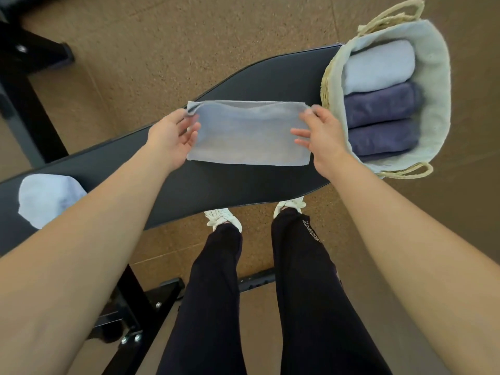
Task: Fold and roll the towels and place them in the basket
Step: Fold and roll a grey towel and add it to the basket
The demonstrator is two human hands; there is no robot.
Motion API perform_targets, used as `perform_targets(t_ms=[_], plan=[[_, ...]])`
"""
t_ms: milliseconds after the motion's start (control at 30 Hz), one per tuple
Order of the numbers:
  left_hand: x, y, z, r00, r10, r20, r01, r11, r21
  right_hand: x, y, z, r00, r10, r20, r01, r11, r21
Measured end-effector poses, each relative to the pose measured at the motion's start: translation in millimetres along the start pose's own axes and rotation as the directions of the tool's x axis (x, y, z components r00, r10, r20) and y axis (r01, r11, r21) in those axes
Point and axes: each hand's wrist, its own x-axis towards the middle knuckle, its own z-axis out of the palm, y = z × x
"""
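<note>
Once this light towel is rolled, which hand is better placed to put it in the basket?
Right, probably: the right hand pinches the towel at the end beside the basket; the left hand holds the end away from it.

Brightness: we see even, warm indoor light.
Shadows: we find only faint, soft ones on the brown floor [167, 50] under the bench [216, 185].
Glare: we notice a dull sheen on the bench padding.
Distortion: we see the bench bowed by the wide lens.
Sharpness: we find the folded towel [249, 133] slightly soft.
</note>
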Motion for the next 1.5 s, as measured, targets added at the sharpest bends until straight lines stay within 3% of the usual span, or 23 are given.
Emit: perform_targets(t_ms=[100, 200, 300, 467, 800, 900, 1000, 1133, 1233, 1367, 1500], plan=[[6, -7, 2, 0.993, 0.054, -0.106, -0.039, 0.989, 0.142, 5, 8, 1, 0.981, -0.158, 0.116, 0.185, 0.943, -0.277], [15, -27, -5, 0.960, 0.248, -0.129, -0.137, 0.819, 0.557, 2, 29, 1, 0.942, -0.232, 0.243, 0.335, 0.695, -0.636], [15, -46, -11, 0.955, 0.289, -0.067, -0.162, 0.698, 0.697, -8, 51, 1, 0.932, -0.163, 0.324, 0.362, 0.465, -0.808], [11, -65, -25, 0.951, 0.293, -0.103, -0.136, 0.692, 0.709, -22, 72, 4, 0.920, -0.117, 0.375, 0.393, 0.291, -0.872], [-7, -89, -86, 0.983, 0.137, -0.126, -0.009, 0.712, 0.702, -45, 94, 11, 0.875, -0.060, 0.480, 0.483, 0.166, -0.860], [-18, -92, -93, 0.979, 0.187, -0.083, -0.072, 0.696, 0.714, -49, 95, 18, 0.879, -0.071, 0.471, 0.474, 0.229, -0.850], [-33, -88, -86, 0.957, 0.284, 0.053, -0.232, 0.644, 0.730, -51, 88, 29, 0.892, -0.120, 0.435, 0.450, 0.312, -0.837], [-51, -86, -69, 0.913, 0.330, 0.241, -0.400, 0.603, 0.691, -59, 72, 51, 0.898, -0.040, 0.439, 0.330, 0.721, -0.609], [-63, -92, -48, 0.876, 0.342, 0.339, -0.481, 0.596, 0.643, -65, 57, 72, 0.902, -0.001, 0.431, 0.196, 0.892, -0.408], [-74, -104, -21, 0.847, 0.313, 0.431, -0.528, 0.595, 0.606, -64, 42, 83, 0.912, -0.032, 0.410, 0.124, 0.972, -0.199], [-77, -109, -4, 0.825, 0.263, 0.499, -0.550, 0.576, 0.605, -50, 40, 71, 0.966, -0.084, 0.244, 0.160, 0.937, -0.309]])
